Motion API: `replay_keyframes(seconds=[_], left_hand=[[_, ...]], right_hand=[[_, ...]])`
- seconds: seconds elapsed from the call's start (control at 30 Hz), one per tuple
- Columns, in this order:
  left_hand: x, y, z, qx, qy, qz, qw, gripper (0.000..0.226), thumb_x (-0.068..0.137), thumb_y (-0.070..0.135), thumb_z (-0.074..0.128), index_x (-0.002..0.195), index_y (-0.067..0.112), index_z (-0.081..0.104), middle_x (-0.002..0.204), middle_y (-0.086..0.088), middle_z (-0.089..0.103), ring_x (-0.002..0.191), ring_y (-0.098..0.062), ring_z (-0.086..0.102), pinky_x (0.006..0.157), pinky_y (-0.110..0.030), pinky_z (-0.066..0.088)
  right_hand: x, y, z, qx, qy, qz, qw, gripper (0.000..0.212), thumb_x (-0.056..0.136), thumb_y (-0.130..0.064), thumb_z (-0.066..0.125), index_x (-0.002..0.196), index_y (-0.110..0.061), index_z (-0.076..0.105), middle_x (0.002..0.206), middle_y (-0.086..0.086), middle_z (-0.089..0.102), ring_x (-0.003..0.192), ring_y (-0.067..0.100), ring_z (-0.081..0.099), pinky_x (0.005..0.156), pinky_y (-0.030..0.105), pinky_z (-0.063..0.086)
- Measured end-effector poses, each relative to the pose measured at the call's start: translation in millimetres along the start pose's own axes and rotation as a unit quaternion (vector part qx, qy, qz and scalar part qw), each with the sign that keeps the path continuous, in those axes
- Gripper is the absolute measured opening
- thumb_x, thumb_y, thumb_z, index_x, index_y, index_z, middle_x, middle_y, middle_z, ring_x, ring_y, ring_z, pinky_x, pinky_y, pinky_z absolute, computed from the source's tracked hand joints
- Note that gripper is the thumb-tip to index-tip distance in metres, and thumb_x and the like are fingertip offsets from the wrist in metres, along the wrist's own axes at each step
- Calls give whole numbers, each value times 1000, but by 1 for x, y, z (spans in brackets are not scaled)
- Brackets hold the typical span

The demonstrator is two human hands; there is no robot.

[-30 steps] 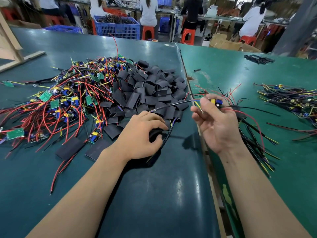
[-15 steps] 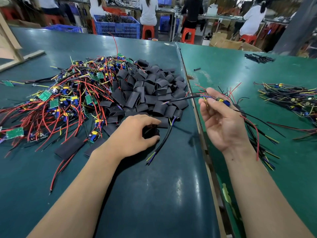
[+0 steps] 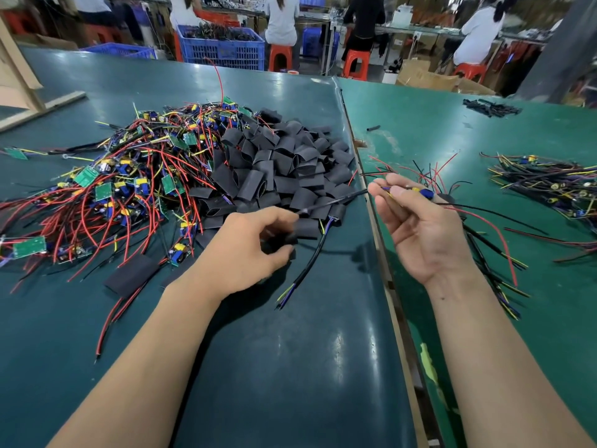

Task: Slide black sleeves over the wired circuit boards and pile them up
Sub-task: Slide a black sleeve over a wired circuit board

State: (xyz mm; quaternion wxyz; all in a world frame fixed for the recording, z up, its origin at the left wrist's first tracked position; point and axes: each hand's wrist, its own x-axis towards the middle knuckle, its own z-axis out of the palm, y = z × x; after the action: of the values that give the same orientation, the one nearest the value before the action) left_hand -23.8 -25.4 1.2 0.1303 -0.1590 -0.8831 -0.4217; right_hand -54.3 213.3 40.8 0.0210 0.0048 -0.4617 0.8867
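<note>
A heap of black sleeves point(image 3: 284, 169) lies mid-table, beside a tangle of green circuit boards with red wires point(image 3: 122, 189) to its left. My left hand point(image 3: 245, 250) grips one black sleeve point(image 3: 277, 242) at the heap's near edge. My right hand point(image 3: 416, 221) is raised palm-up and pinches a wired circuit board point(image 3: 420, 191) with blue and yellow parts; its black cable point(image 3: 329, 203) runs left toward my left hand. A pile of sleeved boards point(image 3: 484, 253) lies under and behind my right hand.
A black cable with yellow and blue ends point(image 3: 307, 266) lies by my left hand. Another bundle of wired parts point(image 3: 555, 185) sits at the right. A table seam point(image 3: 384, 273) runs between my hands. People sit on red stools at benches behind, near a blue crate point(image 3: 223, 50).
My left hand lifted from pressing on the sleeve at the heap's edge and now grips it clear of the table. My right hand stayed raised with the board, shifting slightly.
</note>
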Motion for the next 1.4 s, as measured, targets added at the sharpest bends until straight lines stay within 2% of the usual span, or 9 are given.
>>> replay_keyframes(seconds=[0.17, 0.63, 0.73, 0.87, 0.93, 1.03, 1.2, 1.33, 1.4], left_hand=[[1, 1, 1, -45, 103, 53, 992, 46, 78, 2, 77, 114, 27, 63, 107, 11, 70, 100, -5, 66, 94, -14, 46], [3, 0, 5, -76, 129, 69, 986, 46, 80, -3, 73, 119, 17, 61, 111, 5, 67, 106, -12, 64, 97, -26, 49], [4, -1, 5, -72, 158, 69, 982, 44, 81, -2, 71, 118, 18, 61, 110, 6, 67, 105, -11, 63, 95, -24, 49], [4, -1, 5, -74, 185, 64, 978, 43, 81, 0, 70, 118, 20, 61, 108, 7, 66, 104, -11, 63, 93, -23, 50], [5, 0, 5, -75, 184, 68, 978, 42, 81, -2, 70, 118, 17, 62, 108, 4, 67, 104, -13, 63, 94, -26, 50], [4, 1, 5, -75, 191, 73, 976, 41, 81, -4, 69, 117, 14, 62, 108, 2, 67, 104, -13, 63, 94, -24, 49], [4, 4, 6, -77, 189, 74, 976, 39, 81, -4, 69, 116, 12, 63, 107, 1, 67, 103, -12, 63, 93, -23, 49], [5, 5, 9, -76, 182, 76, 977, 39, 81, -4, 70, 116, 12, 63, 107, 1, 67, 104, -12, 63, 93, -21, 48], [6, 5, 9, -76, 182, 75, 977, 38, 81, -3, 70, 116, 11, 63, 108, 1, 67, 104, -12, 63, 93, -22, 48]], right_hand=[[2, 6, -4, -150, 49, -19, 987, 14, 88, 5, 61, 94, -6, 67, 81, 10, 75, 70, 22, 72, 64, 24, 58], [5, -2, -6, -6, 77, -52, 996, 18, 88, 9, 58, 98, -6, 63, 77, 10, 74, 68, 20, 71, 61, 20, 56], [3, -4, -5, 3, 49, -28, 998, 22, 91, 3, 57, 97, -18, 51, 71, 9, 72, 57, 17, 66, 50, 20, 51], [-3, -6, -2, -79, -88, 12, 993, 6, 86, -17, 59, 89, -19, 54, 52, -2, 47, 39, 9, 36, 38, 16, 27], [-7, -2, -1, -125, -140, 55, 981, 23, 83, -20, 59, 105, -13, 62, 48, -2, 39, 39, 9, 31, 39, 17, 25], [-11, 2, 2, -194, -187, 86, 959, 44, 82, -23, 60, 124, -11, 61, 52, 4, 50, 43, 11, 41, 39, 19, 30], [-10, 6, 5, -211, -157, 67, 962, 64, 78, -22, 64, 138, -16, 43, 49, 3, 42, 38, 10, 33, 36, 14, 25], [-9, 6, 5, -139, -137, 11, 981, 31, 83, -20, 63, 112, -15, 59, 47, 1, 40, 38, 10, 30, 38, 14, 26], [-7, 4, 5, -81, -137, 20, 987, 21, 90, -18, 54, 108, -11, 61, 53, 4, 52, 43, 12, 40, 40, 17, 30]])
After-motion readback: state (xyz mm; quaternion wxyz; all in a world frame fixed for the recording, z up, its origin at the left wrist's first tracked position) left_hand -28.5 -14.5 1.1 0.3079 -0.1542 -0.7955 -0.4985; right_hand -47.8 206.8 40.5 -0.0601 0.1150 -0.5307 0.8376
